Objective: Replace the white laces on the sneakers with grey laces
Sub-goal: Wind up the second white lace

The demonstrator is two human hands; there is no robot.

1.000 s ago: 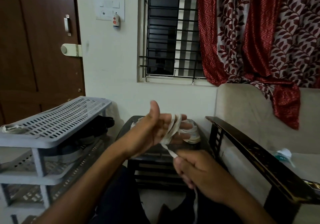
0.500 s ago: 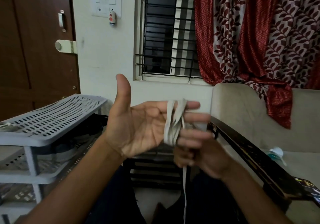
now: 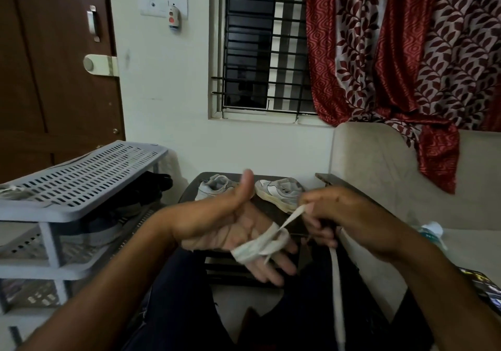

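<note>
A white lace (image 3: 259,245) is wound in several loops around the straight fingers of my left hand (image 3: 230,228), which is held palm up with the thumb raised. My right hand (image 3: 339,220) pinches the lace's free run just to the right, and its tail (image 3: 337,291) hangs down between my knees. Two white sneakers (image 3: 280,192) stand side by side on a small dark table (image 3: 195,185) beyond my hands; the left sneaker (image 3: 214,186) is partly hidden by my thumb. No grey lace can be made out.
A grey perforated plastic shoe rack (image 3: 81,182) with dark shoes on its shelves stands at the left. A beige sofa with a dark wooden armrest (image 3: 341,185) is at the right, with a small bottle (image 3: 431,231) on its seat. Behind are a barred window, red curtains and a brown door.
My left hand has dropped from chest height and tilted downward, uncovering the sneakers. My right hand has swung up and to the right, drawing the lace away from the wrapped fingers.
</note>
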